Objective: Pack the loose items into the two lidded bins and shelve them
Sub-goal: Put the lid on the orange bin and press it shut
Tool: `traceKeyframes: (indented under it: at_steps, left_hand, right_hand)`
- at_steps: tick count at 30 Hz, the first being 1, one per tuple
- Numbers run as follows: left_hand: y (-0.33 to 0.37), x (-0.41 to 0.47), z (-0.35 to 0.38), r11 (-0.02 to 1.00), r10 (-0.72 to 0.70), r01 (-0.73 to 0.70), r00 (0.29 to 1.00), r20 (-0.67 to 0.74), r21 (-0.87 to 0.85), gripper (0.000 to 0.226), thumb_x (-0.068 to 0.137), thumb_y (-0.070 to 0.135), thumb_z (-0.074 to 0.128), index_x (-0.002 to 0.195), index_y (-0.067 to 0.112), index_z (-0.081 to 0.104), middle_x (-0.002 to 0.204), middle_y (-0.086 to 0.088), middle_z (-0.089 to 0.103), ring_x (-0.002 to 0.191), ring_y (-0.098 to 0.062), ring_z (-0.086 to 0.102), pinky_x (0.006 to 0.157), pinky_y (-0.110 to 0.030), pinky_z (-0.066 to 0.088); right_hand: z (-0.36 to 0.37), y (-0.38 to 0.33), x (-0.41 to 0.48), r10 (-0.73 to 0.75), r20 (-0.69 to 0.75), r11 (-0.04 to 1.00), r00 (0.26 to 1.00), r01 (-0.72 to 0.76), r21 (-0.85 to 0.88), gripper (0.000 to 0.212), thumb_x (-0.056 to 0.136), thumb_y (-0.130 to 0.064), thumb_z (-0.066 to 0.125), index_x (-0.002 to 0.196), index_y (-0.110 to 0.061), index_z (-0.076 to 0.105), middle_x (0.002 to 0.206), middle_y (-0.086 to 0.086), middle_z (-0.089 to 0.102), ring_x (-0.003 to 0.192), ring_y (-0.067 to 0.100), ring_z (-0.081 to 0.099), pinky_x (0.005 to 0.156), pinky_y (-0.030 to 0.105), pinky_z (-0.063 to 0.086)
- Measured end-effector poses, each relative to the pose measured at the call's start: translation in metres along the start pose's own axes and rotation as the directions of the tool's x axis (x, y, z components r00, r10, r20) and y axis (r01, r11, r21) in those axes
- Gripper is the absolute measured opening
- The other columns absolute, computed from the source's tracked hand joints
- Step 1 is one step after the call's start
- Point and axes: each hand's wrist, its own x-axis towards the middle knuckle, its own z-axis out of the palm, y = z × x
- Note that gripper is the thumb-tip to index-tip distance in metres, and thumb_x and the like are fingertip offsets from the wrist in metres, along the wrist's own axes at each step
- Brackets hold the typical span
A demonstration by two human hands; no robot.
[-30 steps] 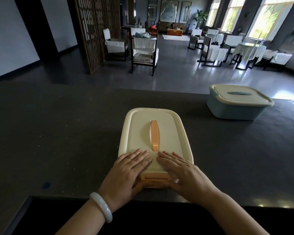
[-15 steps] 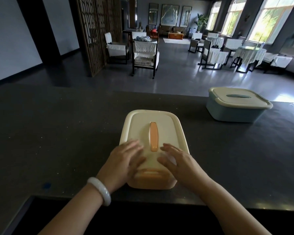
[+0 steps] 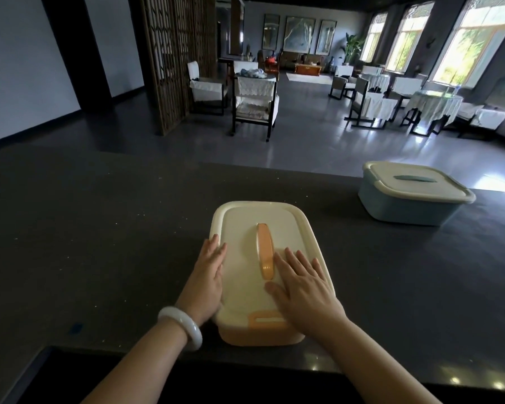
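At the near edge of the dark counter [image 3: 99,243], the left hand [image 3: 207,275] lies straight-fingered along the nine o'clock rim of the cream lid [image 3: 239,220]; the right hand [image 3: 301,284] rests flat and spread at three o'clock of its orange handle [image 3: 265,249], neither gripping. Both have left the near latch [image 3: 267,320], so sealing looks done. The peach bin [image 3: 260,335] is smooth, round-cornered plastic; the lidded blue bin [image 3: 405,208] waits at two o'clock
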Motion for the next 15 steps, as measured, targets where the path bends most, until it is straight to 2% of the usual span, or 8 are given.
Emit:
traceKeyframes:
  at_steps: [3,5,7,9,11,13,15]
  left_hand:
    - [0.015,-0.023,0.018,0.999,-0.035,0.035,0.995,-0.09,-0.003,0.055,0.104,0.009,0.03,0.155,0.023,0.014,0.161,0.013,-0.011,0.145,-0.003,-0.015,0.121,-0.029,0.001]
    - [0.023,-0.034,0.029,0.992,-0.095,0.103,0.99,-0.104,0.077,0.058,0.103,0.009,0.029,0.155,0.02,0.006,0.161,0.009,-0.016,0.145,-0.007,-0.02,0.118,-0.028,-0.005]
    - [0.027,-0.033,0.032,0.956,-0.115,0.139,0.988,-0.104,0.259,0.057,0.104,0.019,0.028,0.155,0.017,0.004,0.162,0.004,-0.014,0.147,-0.014,-0.017,0.114,-0.028,-0.008]
    - [0.03,-0.013,0.021,0.917,-0.114,0.135,0.99,-0.078,0.376,0.057,0.104,0.035,0.026,0.155,0.015,0.011,0.163,-0.001,-0.002,0.15,-0.018,-0.006,0.118,-0.032,-0.003]
    - [0.034,0.019,0.003,0.897,-0.102,0.095,0.995,-0.009,0.432,0.06,0.103,0.042,0.028,0.154,0.015,0.015,0.163,-0.003,0.004,0.15,-0.019,0.001,0.121,-0.036,0.005]
    - [0.037,0.057,-0.012,0.851,-0.041,0.005,0.998,0.057,0.525,0.062,0.102,0.043,0.033,0.154,0.014,0.017,0.162,-0.003,0.008,0.149,-0.021,0.005,0.122,-0.039,0.008]
    - [0.036,0.091,-0.023,0.807,-0.044,-0.044,0.99,0.134,0.589,0.063,0.102,0.045,0.031,0.155,0.015,0.014,0.163,-0.002,0.006,0.15,-0.023,0.003,0.122,-0.043,0.007]
  right_hand:
    - [-0.013,0.018,-0.001,-0.108,0.066,0.993,0.992,0.11,-0.036,0.074,0.088,-0.071,0.017,0.153,-0.037,0.005,0.16,-0.012,-0.003,0.146,0.006,-0.012,0.118,0.031,-0.012]
    - [-0.027,0.034,0.002,-0.17,0.137,0.984,0.976,0.174,-0.019,0.068,0.092,-0.067,0.025,0.152,-0.04,0.009,0.159,-0.015,-0.001,0.145,0.001,-0.01,0.12,0.03,-0.008]
    - [-0.039,0.038,0.008,-0.144,0.161,0.988,0.976,0.132,0.085,0.059,0.095,-0.06,0.035,0.15,-0.041,0.022,0.156,-0.02,0.009,0.146,0.001,-0.001,0.121,0.029,0.0]
    - [-0.042,0.031,0.021,-0.029,0.091,0.989,0.995,0.015,0.145,0.057,0.095,-0.056,0.039,0.148,-0.036,0.031,0.156,-0.018,0.02,0.147,0.006,0.008,0.121,0.034,0.007]
    - [-0.035,0.014,0.035,0.076,0.012,0.989,0.997,-0.077,0.124,0.062,0.096,-0.057,0.036,0.151,-0.031,0.025,0.159,-0.01,0.018,0.147,0.009,0.007,0.12,0.039,0.004]
    - [-0.022,0.0,0.043,0.091,-0.028,0.993,0.995,-0.089,0.076,0.064,0.097,-0.059,0.026,0.153,-0.029,0.016,0.161,-0.007,0.009,0.148,0.011,-0.001,0.12,0.041,-0.003]
    - [-0.009,-0.004,0.043,0.088,-0.037,0.996,0.995,-0.087,0.033,0.067,0.095,-0.062,0.012,0.154,-0.029,0.009,0.162,-0.006,0.001,0.148,0.012,-0.008,0.119,0.039,-0.01]
